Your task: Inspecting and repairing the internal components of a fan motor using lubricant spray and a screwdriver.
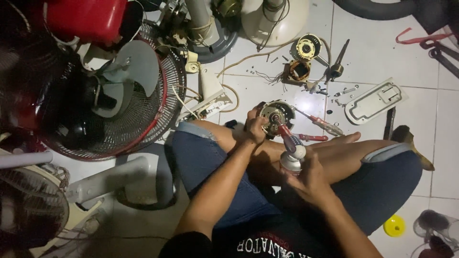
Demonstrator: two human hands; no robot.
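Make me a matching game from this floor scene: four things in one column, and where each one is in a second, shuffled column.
Things:
1. round fan motor
2. white-handled tool
3. yellow cap
4. white cover plate

Places:
A. on the tiles at the lower right, beside the knee
B. gripped by the right hand
C. steadied by the left hand
D. flat on the tiles to the right of the motor

Pairs: 1-C, 2-B, 3-A, 4-D
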